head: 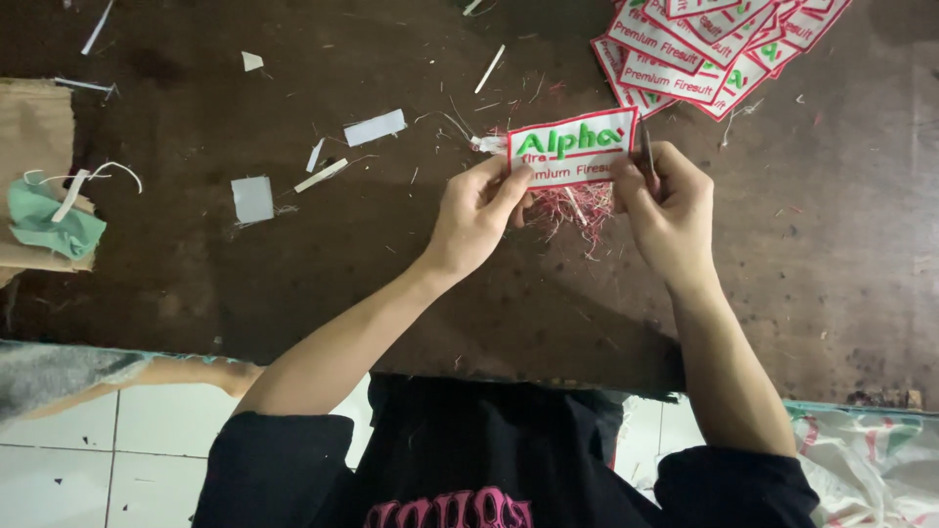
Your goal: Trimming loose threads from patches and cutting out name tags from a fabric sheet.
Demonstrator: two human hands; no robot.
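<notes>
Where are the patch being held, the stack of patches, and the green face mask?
held patch (572, 145): head view, on its white middle.
stack of patches (704, 49): head view, on a top patch's white face.
green face mask (51, 227): head view, on its crumpled green cloth.

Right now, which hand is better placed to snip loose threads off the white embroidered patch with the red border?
The right hand: it holds a thin dark tool beside the patch; the left hand only steadies it.

Patch (573, 147): white, red border, green and red lettering. Thread clippings (572, 207): red-pink. Table (293, 284): dark brown. Mask (51, 223), far left: pale green.
</notes>
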